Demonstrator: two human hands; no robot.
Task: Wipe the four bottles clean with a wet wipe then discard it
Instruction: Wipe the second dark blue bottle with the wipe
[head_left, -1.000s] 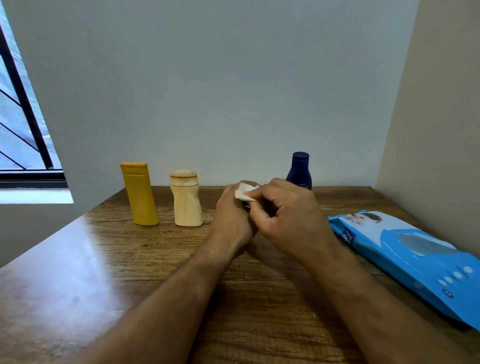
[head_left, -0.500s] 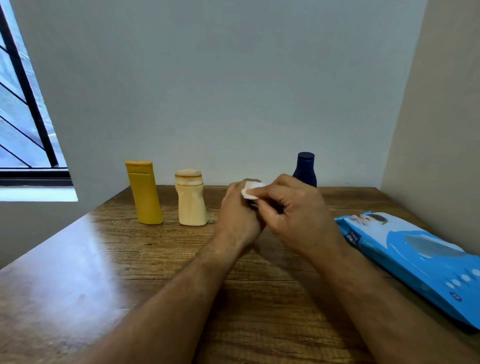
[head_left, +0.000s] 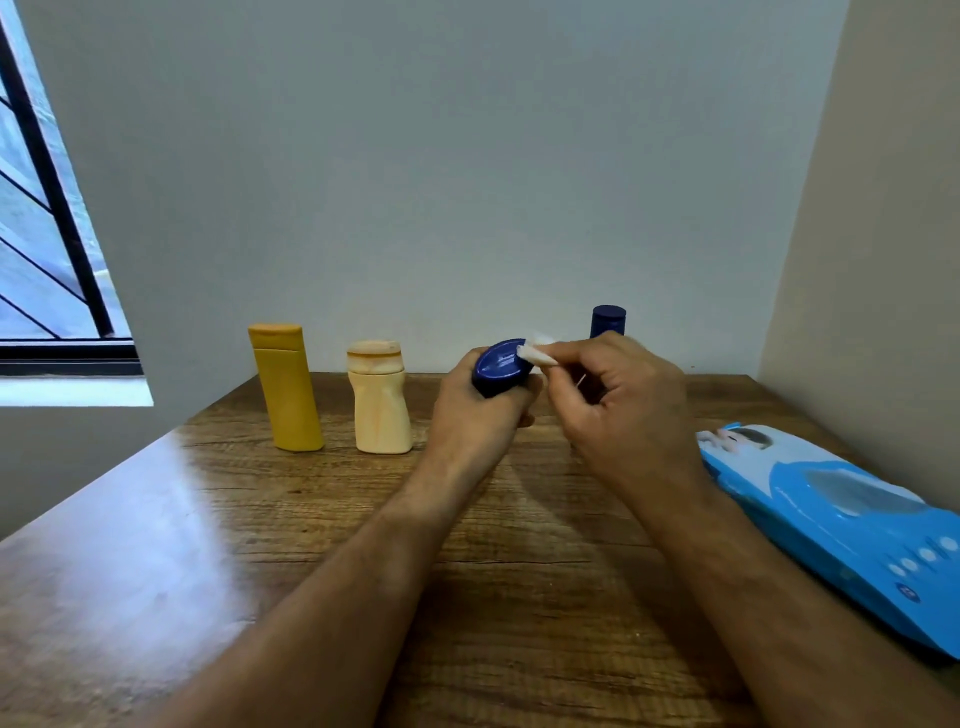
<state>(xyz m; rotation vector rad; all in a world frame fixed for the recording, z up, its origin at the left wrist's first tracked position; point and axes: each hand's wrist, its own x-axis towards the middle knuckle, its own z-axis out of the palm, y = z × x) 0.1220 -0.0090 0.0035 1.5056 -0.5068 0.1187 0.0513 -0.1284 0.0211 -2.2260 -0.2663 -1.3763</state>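
Where the tabletop (head_left: 156, 561) runs back to the wall, its right edge carries a blue wipes pack (head_left: 841, 519), lying flat and reaching toward the near right corner. Toward the far edge, left of the middle, a yellow bottle (head_left: 285, 389) stands leaning a little, with a cream bottle (head_left: 379, 400) upright just beside it on its right. Between these and the pack, both hands meet above the wood. The left hand (head_left: 472, 415) has its fingers curled round a small blue bottle (head_left: 501, 366), tipped so its cap faces the camera. The right hand (head_left: 623, 410) pinches a white wipe (head_left: 537, 355) between thumb and fingertips, the wipe touching the cap's right rim. Behind the right hand, near the far edge, only the cap of a dark blue bottle (head_left: 608, 319) shows.
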